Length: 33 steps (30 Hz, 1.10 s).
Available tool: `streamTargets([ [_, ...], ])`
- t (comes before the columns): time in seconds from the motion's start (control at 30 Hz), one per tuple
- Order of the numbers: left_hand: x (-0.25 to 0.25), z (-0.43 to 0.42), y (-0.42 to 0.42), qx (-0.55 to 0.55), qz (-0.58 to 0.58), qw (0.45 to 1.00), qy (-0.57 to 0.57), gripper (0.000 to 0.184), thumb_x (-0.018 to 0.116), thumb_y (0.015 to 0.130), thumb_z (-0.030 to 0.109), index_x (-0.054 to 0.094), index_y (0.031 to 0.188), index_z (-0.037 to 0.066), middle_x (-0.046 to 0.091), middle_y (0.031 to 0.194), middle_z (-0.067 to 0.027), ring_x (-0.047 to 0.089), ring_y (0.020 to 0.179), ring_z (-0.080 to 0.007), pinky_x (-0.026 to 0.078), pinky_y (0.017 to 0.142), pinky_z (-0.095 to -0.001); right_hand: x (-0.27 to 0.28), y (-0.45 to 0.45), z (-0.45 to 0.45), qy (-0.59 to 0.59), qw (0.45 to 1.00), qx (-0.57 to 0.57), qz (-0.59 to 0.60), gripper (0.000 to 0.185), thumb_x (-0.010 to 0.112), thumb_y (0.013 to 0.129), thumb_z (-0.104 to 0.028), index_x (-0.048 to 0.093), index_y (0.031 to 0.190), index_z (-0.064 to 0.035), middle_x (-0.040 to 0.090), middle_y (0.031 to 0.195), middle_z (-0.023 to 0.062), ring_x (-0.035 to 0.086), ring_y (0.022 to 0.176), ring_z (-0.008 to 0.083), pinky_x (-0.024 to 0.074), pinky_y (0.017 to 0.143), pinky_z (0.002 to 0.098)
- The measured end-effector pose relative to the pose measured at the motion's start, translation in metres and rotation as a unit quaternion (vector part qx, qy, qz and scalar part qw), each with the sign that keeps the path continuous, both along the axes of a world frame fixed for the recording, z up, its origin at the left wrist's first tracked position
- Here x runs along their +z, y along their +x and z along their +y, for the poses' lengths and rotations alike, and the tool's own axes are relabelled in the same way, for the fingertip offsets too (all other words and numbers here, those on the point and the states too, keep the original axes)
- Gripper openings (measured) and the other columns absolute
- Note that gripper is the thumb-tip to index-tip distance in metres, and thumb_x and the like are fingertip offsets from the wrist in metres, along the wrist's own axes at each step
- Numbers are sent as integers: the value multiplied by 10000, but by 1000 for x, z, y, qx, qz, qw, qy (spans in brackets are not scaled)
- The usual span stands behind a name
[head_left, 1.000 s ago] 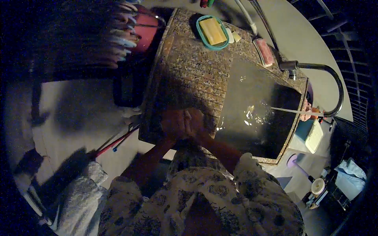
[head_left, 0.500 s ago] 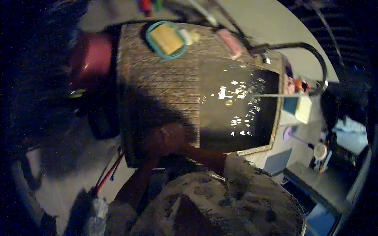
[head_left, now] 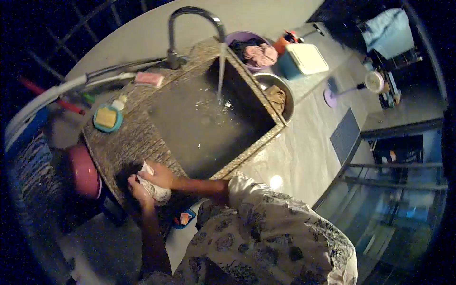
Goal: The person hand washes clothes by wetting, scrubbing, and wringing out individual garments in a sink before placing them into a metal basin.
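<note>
A bunched white cloth (head_left: 160,194) sits inside the grip of both hands, above the near left part of the ribbed tabletop (head_left: 135,142), left of the sink (head_left: 253,153). The right hand (head_left: 161,176) is clamped on its far side, forearm stretched leftward; the left hand (head_left: 139,190) curls round its left side, forearm reaching up from the near edge.

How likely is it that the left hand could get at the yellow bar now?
Probably yes: only bare counter seems to lie between the left hand and the yellow bar, though that hand holds the cloth.
</note>
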<state>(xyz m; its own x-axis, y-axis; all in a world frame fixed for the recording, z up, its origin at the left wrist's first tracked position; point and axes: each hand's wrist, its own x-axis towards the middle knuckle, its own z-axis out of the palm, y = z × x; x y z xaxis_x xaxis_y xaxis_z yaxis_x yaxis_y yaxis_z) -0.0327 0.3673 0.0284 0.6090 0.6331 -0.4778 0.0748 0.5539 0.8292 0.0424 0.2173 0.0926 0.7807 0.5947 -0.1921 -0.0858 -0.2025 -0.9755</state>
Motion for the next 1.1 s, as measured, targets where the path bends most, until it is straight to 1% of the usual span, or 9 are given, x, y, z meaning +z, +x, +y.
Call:
streamTargets([
  [0.1, 117, -94, 67, -86, -21, 971, 222, 293, 537, 950, 289, 605, 1042, 19, 620, 1010, -96, 588, 960, -242, 459, 918, -366, 29, 40, -63, 291, 946, 25, 143, 597, 707, 931, -371, 457, 1368, -50, 642, 1186, 61, 628, 1018, 174, 547, 856, 361],
  [0.2, 157, -180, 112, -221, -130, 913, 317, 238, 459, 981, 173, 568, 1116, 10, 578, 1095, -87, 537, 1070, -215, 402, 998, -354, 74, 69, -161, 291, 895, 32, 335, 586, 724, 920, -318, 460, 1378, -64, 655, 1127, 65, 644, 1020, 180, 549, 871, 343],
  [0.4, 173, -354, 201, -414, -301, 801, 310, 310, 515, 925, 237, 565, 1099, -14, 556, 1161, -155, 521, 1120, -259, 397, 1005, -381, 60, 106, -325, 339, 864, -275, 253, 341, 750, 897, -246, 610, 1149, -65, 679, 965, 26, 666, 767, 145, 564, 693, 296],
  [0.53, 189, -431, 259, -398, -364, 762, 358, 253, 536, 918, 199, 570, 1057, -9, 559, 1108, -161, 534, 1094, -283, 404, 988, -377, 46, 141, -460, 193, 868, -429, 157, 416, 705, 929, -255, 554, 1243, -27, 652, 1067, 68, 639, 957, 166, 536, 864, 330],
  [0.67, 108, -406, 263, -390, -211, 833, 331, 55, 592, 915, 15, 620, 958, 32, 628, 1004, -98, 604, 974, -219, 469, 897, -344, 18, 239, -553, 57, 883, -460, -70, 430, 643, 954, -334, 598, 1231, -8, 645, 1174, 94, 599, 1058, 190, 473, 928, 337],
  [0.77, 71, -357, 251, -338, -50, 875, 343, 49, 607, 931, 42, 636, 969, 28, 657, 997, -82, 622, 928, -182, 485, 868, -313, -61, 301, -589, 41, 868, -495, 6, 383, 692, 932, -314, 631, 1160, -12, 662, 1034, 59, 604, 926, 152, 490, 826, 318],
  [0.87, 77, -295, 258, -285, 30, 807, 516, 47, 611, 927, 51, 654, 942, 39, 676, 966, -72, 624, 917, -204, 481, 848, -315, -134, 333, -611, -156, 911, -373, -83, 448, 716, 920, -351, 616, 1224, -38, 668, 1064, 35, 608, 918, 154, 488, 822, 314],
  [0.97, 98, -229, 291, -200, 83, 776, 592, 138, 631, 900, 47, 668, 1033, 55, 663, 1026, -90, 605, 967, -243, 463, 876, -327, -248, 350, -669, -150, 923, -353, -20, 550, 730, 909, -331, 549, 1319, -12, 626, 1208, 72, 579, 1112, 187, 459, 956, 326],
  [1.1, 147, -195, 349, -180, 77, 704, 683, 269, 699, 851, 81, 660, 1116, 69, 642, 1094, -132, 606, 1030, -312, 492, 891, -384, -226, 346, -658, -264, 910, -307, -85, 590, 735, 906, -296, 516, 1370, -6, 612, 1255, 78, 572, 1154, 180, 482, 956, 315],
])
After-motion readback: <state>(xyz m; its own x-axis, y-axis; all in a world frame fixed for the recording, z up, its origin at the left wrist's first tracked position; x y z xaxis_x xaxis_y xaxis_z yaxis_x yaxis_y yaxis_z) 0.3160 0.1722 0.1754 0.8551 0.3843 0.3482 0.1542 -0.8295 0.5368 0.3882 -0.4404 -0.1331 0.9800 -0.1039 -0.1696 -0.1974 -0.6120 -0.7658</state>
